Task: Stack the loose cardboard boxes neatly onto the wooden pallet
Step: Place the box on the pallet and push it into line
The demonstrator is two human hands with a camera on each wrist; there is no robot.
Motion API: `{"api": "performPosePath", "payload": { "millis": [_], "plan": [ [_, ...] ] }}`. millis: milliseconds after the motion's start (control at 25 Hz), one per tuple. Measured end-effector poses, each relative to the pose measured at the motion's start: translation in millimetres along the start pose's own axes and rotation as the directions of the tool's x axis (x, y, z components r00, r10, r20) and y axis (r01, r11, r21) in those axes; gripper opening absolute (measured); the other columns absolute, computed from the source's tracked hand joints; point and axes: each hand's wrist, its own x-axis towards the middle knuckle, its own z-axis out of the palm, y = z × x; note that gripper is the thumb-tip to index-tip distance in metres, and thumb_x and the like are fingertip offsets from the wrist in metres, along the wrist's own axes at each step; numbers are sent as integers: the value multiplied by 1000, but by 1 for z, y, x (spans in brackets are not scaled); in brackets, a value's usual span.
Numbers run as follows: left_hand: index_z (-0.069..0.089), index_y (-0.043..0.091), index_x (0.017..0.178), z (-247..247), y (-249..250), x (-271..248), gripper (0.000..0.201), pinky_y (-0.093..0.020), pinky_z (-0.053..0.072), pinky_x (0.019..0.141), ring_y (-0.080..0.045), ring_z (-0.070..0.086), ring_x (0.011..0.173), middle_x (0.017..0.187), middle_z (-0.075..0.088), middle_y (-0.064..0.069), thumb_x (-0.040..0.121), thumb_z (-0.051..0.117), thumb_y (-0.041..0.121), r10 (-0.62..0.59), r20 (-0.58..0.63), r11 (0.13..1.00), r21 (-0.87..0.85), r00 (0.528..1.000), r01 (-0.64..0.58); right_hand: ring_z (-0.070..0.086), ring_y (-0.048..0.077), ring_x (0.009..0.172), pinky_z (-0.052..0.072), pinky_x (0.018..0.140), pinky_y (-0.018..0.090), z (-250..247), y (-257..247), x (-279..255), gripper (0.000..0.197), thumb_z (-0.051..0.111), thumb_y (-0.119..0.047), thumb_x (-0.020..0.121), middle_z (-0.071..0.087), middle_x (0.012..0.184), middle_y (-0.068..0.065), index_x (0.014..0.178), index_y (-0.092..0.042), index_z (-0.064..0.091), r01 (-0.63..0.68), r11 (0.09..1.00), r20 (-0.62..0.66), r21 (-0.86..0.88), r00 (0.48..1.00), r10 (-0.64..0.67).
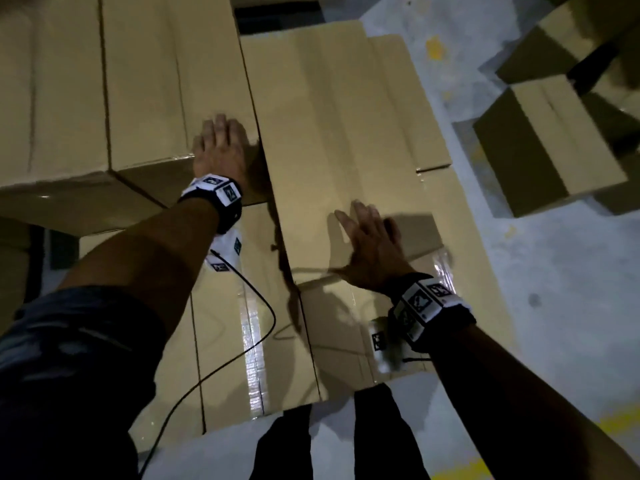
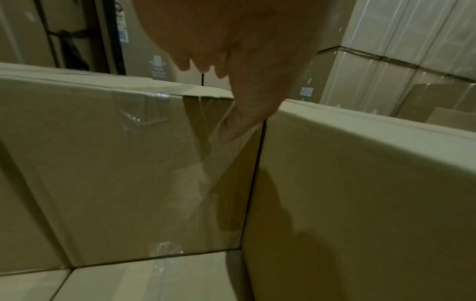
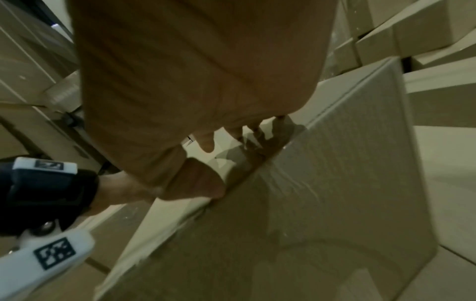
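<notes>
Two bare hands are laid on plain tan cardboard boxes in a dim storeroom. The long tan cardboard box [image 1: 332,140] is seen lying flat on top of a lower layer of taped tan boxes [image 1: 252,327], with its long axis running away from the person, tilted slightly to the left at the far end. Its left long side is set almost against a taller tan box [image 1: 166,81], a narrow dark gap being left between them. The right hand [image 1: 372,247] is placed flat on the near end of the long box, fingers straight and spread, the thumb reaching over the near edge; nothing is gripped. The left hand [image 1: 221,147] is rested on the near right corner of the taller box, fingers extended over its top, and in the left wrist view the thumb [image 2: 239,124] is pressed on the taped end face beside the gap. Loose tan boxes [image 1: 550,147] are seen on the grey concrete floor [image 1: 554,306] to the right, well apart from the stack. The wooden pallet cannot be made out beneath the boxes.
</notes>
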Motion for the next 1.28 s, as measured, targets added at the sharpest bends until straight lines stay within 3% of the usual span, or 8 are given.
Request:
{"api": "performPosePath", "payload": {
  "millis": [120,240,360,560,720,920,1080,1280],
  "plan": [
    [-6,6,157,12,-5,10,92,-47,7,122,-35,-3,152,165,-9,-15,92,60,8,11,9,1000,-5,1000,-11,-4,33,154,-1,121,53,20,2,-9,106,74,-45,76,-5,168,10,160,-31,11,32,997,-74,-63,997,-37],
    [-6,4,156,24,-8,19,93,-47,9,122,-35,-2,152,165,-8,-16,92,61,8,13,-7,999,-39,1000,-13,4,35,154,1,121,54,35,3,-10,112,79,-60,71,4,168,12,160,-30,17,25,996,-173,-80,984,-38],
    [-7,4,156,27,-9,28,94,-47,9,122,-36,-2,152,164,-8,-17,91,61,7,23,-40,998,-63,999,-26,4,34,154,-1,121,53,42,1,-8,112,77,-64,71,4,168,11,160,-31,18,-2,996,-220,-84,975,-17],
    [-4,3,156,31,-5,39,98,-45,8,123,-35,0,152,165,-3,-17,89,67,9,4,-89,993,-114,996,-14,5,34,154,0,121,53,41,-2,-8,111,81,-57,71,6,168,11,160,-31,21,-17,996,-236,-87,972,-4],
    [1,3,157,35,-2,35,104,-45,9,122,-36,4,151,165,2,-18,81,72,0,0,-134,989,-146,991,-20,-3,29,155,-6,121,50,30,-9,1,104,79,-52,75,0,169,8,159,-33,21,1,1000,-203,-25,979,-6],
    [3,8,157,39,-4,35,103,-46,8,123,-35,4,151,165,3,-16,80,69,-4,16,-172,984,-174,985,-47,-9,24,155,-9,121,48,10,-13,41,101,72,-61,79,-8,169,2,159,-39,14,-3,999,-162,-47,987,-5],
    [2,12,158,38,-2,33,100,-44,7,122,-32,3,152,165,2,-14,83,68,-2,-2,-175,985,-172,985,-28,-15,23,154,-14,119,48,-6,-15,76,99,70,-59,83,-14,168,0,159,-41,9,-6,999,-101,-44,995,2],
    [-1,15,158,35,0,31,104,-42,5,123,-31,0,152,166,-2,-12,83,70,1,-16,-159,985,-173,987,-12,-15,22,154,-13,119,49,-18,-13,111,97,71,-57,84,-14,168,-1,158,-43,9,13,999,-121,-47,992,-19]
  ]
}}
